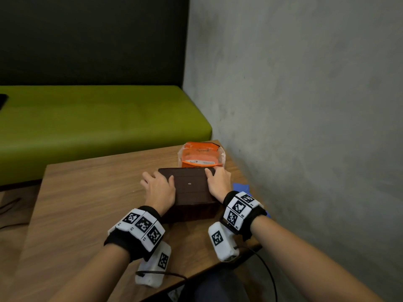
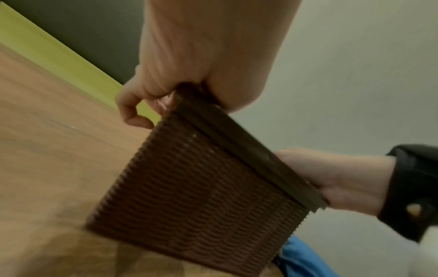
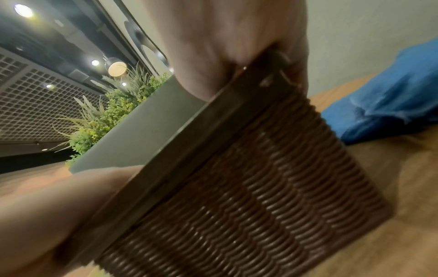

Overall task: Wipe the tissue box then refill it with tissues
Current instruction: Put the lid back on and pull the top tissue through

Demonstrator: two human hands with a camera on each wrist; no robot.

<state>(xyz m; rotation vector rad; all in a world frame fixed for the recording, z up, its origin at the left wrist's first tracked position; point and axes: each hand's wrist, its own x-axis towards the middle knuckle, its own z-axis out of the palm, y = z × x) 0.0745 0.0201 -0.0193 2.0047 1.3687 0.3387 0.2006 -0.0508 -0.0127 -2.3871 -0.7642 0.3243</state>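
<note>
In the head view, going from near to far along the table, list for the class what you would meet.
Right hand and left hand gripping the brown tissue box → orange tissue pack → green bench → dark back wall.

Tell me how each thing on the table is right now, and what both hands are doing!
Tissue box: brown, woven sides, lid on, standing on the table.
Left hand: grips the lid's left edge.
Right hand: grips the lid's right edge.
Tissue pack: orange, lying behind the box; sealed or open, cannot tell.
Blue cloth: crumpled, lying right of the box, untouched.
Table: wooden, holds everything.
</note>
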